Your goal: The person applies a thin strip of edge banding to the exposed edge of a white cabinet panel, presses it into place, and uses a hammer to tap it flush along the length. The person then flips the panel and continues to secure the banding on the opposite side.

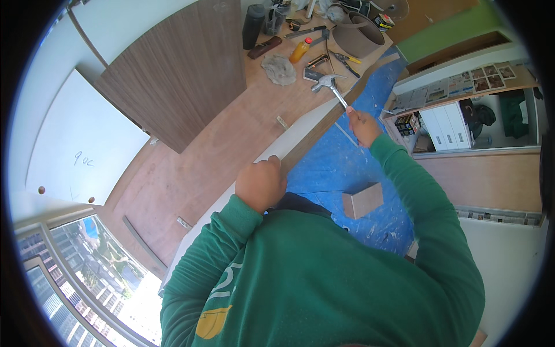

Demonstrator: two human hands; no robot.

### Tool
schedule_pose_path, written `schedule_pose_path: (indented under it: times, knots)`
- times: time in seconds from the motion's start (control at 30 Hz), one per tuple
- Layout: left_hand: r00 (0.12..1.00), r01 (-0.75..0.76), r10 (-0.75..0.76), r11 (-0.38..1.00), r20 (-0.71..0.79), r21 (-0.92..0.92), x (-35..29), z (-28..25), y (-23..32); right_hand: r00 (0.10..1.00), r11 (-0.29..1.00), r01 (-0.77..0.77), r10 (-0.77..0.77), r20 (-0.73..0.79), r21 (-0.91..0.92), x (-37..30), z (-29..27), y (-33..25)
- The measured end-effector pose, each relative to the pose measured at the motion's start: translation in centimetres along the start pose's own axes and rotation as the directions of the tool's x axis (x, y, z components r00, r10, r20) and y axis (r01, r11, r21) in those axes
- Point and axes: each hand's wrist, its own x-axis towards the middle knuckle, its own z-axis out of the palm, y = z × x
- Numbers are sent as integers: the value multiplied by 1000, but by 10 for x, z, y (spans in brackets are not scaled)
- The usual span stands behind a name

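My right hand (363, 127) is wrapped round the handle of a claw hammer (337, 92). Its metal head is raised toward the far end of the bench edge. Along that edge runs a long board (312, 140), wood-grained on the side facing the blue sheet, with a white strip (311, 122) beside it. Nearer my body, my left hand (261, 182) is closed over the board's edge; its fingertips are hidden. The wooden bench top (214, 165) stretches away on the left.
Beyond the hammer lie pliers (347, 58), an orange bottle (300, 51), a crumpled cloth (278, 69) and a grey-brown bucket (358, 37). A wood-grain panel (179, 69) stands on the left. Blue sheeting (324, 168) covers the floor, with a box-shaped block (363, 200) on it. Shelving (462, 150) stands right.
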Motion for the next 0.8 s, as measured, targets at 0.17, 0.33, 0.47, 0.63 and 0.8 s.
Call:
schedule_pose_path:
  times: [0.17,0.33,0.47,0.63,0.8]
  knots:
    - [998,-36,38,998,-41,52,0,8,-1,946,955,254,-278,168,152,-55,70,12]
    - [999,-21,23,997,-34,69,-1,6,-2,869,888,444,-459,185,120,-90,98,-1]
    - [999,-26,28,996,-29,83,-4,3,3,914,913,404,-406,-15,-61,-30,61,27]
    - [1000,-28,27,995,13,92,2,0,1,995,986,87,-80,-56,144,18,19,25]
    - [999,-45,45,999,-29,18,7,3,-8,955,928,287,-296,0,238,-36,83,27]
